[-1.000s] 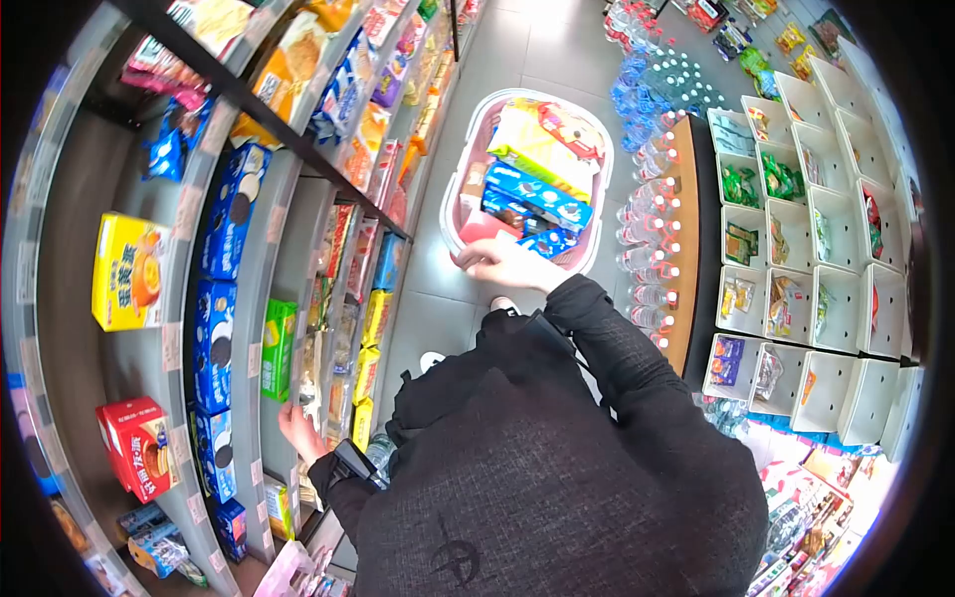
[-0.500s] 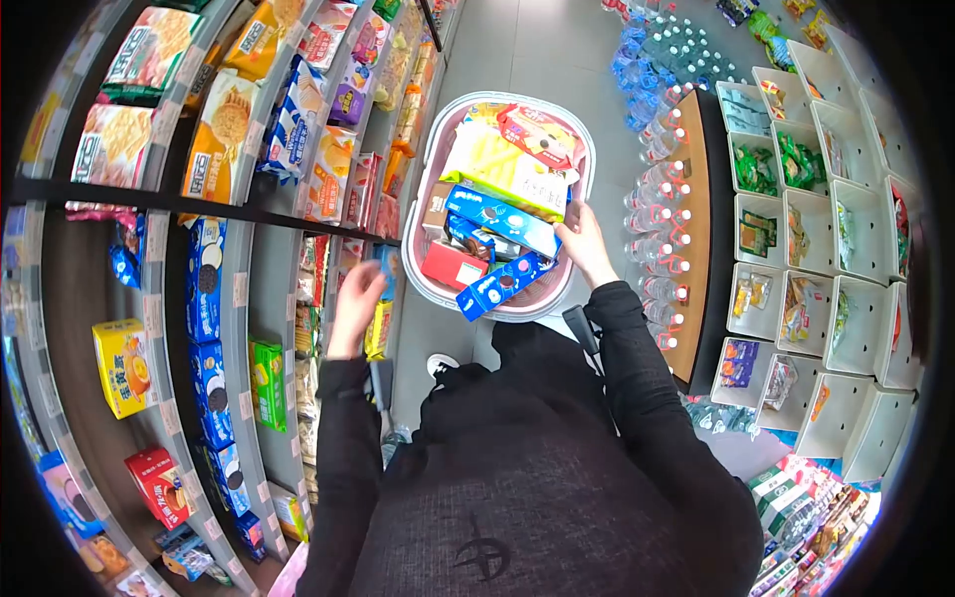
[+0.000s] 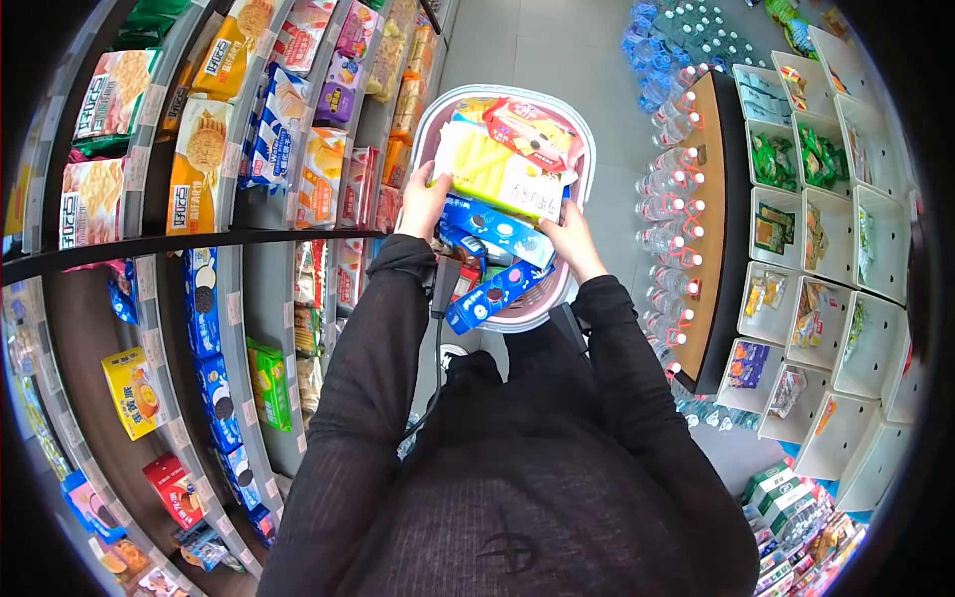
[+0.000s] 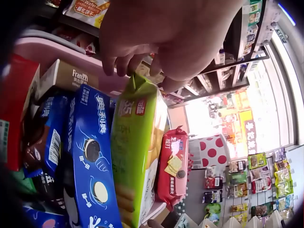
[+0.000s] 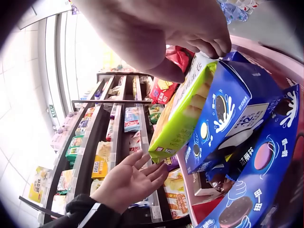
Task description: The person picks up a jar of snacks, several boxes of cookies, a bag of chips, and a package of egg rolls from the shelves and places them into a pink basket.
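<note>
A pink basket [image 3: 518, 315] full of snack packs is in front of me in the aisle. On top lies a long yellow-green biscuit pack [image 3: 492, 174] [image 4: 135, 147] [image 5: 183, 118], with a red pack [image 3: 532, 129] beyond it and blue cookie boxes [image 3: 494, 226] [image 5: 228, 109] under it. My right hand [image 3: 567, 224] [image 5: 202, 47] pinches the right end of the yellow-green pack. My left hand [image 3: 426, 194] [image 4: 142, 59] [image 5: 135, 180] is at the pack's left end with fingers spread straight; whether it touches is unclear.
Shelves of biscuit and cookie packs [image 3: 199, 169] run along the left. Rows of water bottles [image 3: 671, 199] line a wooden stand on the right, beside white bins of snacks [image 3: 796, 229]. The grey floor aisle [image 3: 537, 50] stretches ahead.
My left hand has come away from the low shelf, up and right, to the basket's left side. My right hand stays at the basket's right side, now on the yellow-green pack.
</note>
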`<state>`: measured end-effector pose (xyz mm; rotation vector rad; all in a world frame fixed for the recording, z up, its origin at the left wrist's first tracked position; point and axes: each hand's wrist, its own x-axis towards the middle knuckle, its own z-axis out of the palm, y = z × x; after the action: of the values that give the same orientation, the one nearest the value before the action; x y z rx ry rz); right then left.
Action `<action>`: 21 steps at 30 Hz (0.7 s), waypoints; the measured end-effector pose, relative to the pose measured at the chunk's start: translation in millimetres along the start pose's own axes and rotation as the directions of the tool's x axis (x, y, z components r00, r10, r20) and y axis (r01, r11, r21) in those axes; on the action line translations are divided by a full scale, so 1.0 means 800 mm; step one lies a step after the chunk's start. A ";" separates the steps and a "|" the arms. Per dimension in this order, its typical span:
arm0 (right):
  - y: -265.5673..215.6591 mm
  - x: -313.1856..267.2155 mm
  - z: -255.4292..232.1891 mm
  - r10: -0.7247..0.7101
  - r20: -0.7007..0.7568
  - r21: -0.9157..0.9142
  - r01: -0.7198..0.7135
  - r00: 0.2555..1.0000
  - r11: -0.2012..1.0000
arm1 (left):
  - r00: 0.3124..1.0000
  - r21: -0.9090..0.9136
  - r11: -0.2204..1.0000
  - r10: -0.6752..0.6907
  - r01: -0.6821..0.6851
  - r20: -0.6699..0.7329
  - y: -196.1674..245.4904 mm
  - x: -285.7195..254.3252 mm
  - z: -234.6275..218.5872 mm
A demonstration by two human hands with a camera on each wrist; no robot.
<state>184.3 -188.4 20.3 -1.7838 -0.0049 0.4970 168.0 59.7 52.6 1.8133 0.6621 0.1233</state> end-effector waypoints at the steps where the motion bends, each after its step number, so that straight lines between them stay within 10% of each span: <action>1: 0.000 0.002 0.001 0.008 -0.013 0.011 -0.008 1.000 1.000 | 1.000 0.000 1.000 -0.002 0.002 -0.001 0.000 -0.001 0.002; 11: -0.062 -0.015 0.008 -0.050 -0.050 -0.191 0.039 0.997 0.981 | 0.996 -0.102 0.991 -0.089 0.088 -0.008 0.041 -0.019 -0.007; 21: -0.106 -0.054 0.022 -0.015 0.121 0.114 0.001 0.993 0.993 | 0.991 -0.222 0.973 -0.087 0.064 -0.097 0.100 -0.052 -0.064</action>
<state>161.0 -159.6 109.3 -1.6393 -0.0676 0.5885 142.3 66.7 152.9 1.5764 0.7618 0.2336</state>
